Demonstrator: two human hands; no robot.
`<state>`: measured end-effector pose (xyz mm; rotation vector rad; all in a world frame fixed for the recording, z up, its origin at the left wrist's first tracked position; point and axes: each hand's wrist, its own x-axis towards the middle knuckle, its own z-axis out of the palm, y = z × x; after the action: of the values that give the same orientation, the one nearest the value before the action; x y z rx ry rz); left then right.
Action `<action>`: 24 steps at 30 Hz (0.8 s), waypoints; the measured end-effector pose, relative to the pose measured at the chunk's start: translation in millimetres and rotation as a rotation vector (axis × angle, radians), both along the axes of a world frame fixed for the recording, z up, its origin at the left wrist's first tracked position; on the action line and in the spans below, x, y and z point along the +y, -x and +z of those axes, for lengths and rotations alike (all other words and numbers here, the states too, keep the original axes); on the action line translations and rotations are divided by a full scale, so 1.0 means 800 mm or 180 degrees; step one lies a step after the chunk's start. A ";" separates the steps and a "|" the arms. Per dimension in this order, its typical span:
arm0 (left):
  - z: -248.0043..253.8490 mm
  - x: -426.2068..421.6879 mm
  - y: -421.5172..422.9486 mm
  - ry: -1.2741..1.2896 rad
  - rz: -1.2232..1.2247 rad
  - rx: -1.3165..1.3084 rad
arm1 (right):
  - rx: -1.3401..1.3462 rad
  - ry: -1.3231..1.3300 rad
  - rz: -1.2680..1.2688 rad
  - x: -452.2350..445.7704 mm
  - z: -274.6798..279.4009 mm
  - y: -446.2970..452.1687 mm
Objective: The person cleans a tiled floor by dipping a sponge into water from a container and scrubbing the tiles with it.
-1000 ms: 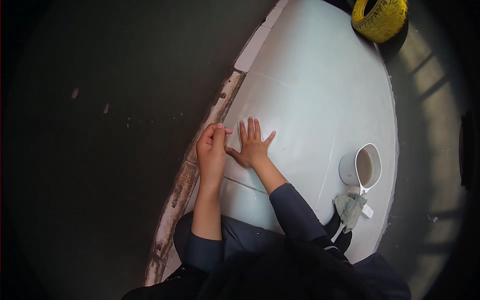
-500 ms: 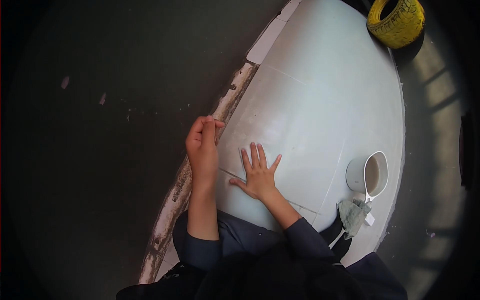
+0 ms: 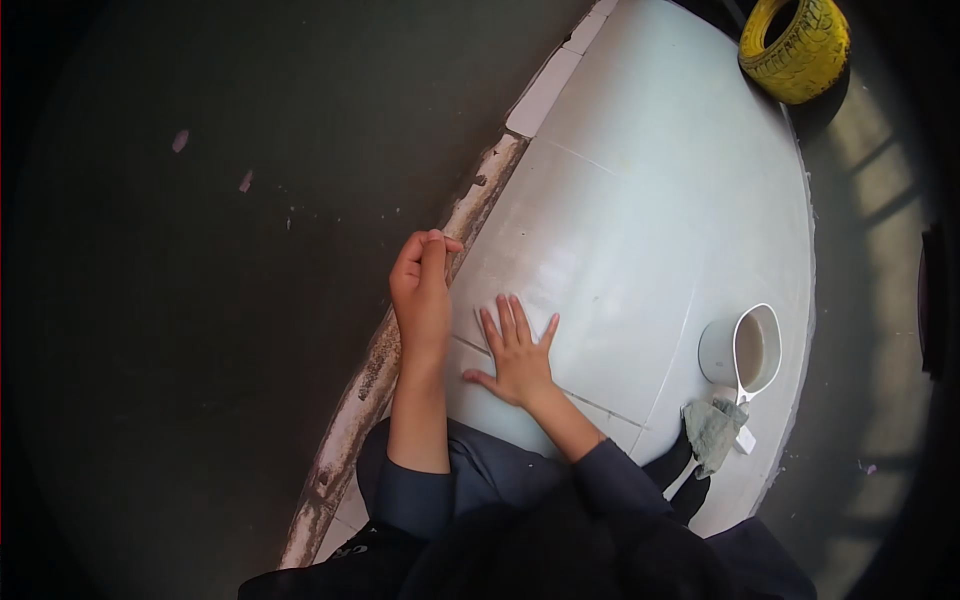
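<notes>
A: Right hand (image 3: pixel 520 370)?

B: Open, palm down, fingers spread on the tiled surface (image 3: pixel 650 210), thumb out toward the other hand. Nothing seen in it.

A: Left hand (image 3: pixel 420 300)?

B: Clenched, thumb pressed to the curled fingers, beside the worn edge (image 3: pixel 375 365). Whether something small is pinched inside, cannot tell.

A: Where is the thing being worked on?

B: The tiled surface lies in front of the person, directly under the right palm. A pale sheen shows past the fingertips; wet or only shiny, cannot tell.

A: Notes on technique?

B: Judgement: load the heel of the right palm evenly, wrist loose, fingers flat, so touch covers more tile. Mind the joint lines near that hand; a fingertip could catch there. Lean gently, since the tile may be slick. The left knuckles want clearance from the rough edge.

A: Surroundings?

B: To the right, a white dipper (image 3: pixel 718 352) with cloudy liquid (image 3: pixel 750 350); a grey-green cloth (image 3: pixel 712 435) at its handle, a white block (image 3: pixel 745 440) just beside. Yellow tyre (image 3: pixel 800 60) farther off. Reaching that way, the elbow should pass wide of the dipper.
</notes>
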<state>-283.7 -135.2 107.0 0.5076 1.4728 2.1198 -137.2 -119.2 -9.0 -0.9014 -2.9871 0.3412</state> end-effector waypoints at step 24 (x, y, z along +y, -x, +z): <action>0.009 -0.010 0.009 0.0037 -0.0008 -0.0118 | -0.0332 -0.0016 0.0003 -0.012 0.010 0.043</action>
<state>-290.9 -143.4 114.2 0.4631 1.4623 2.1063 -171.8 -129.1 -1.1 -0.9460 -3.0813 0.2954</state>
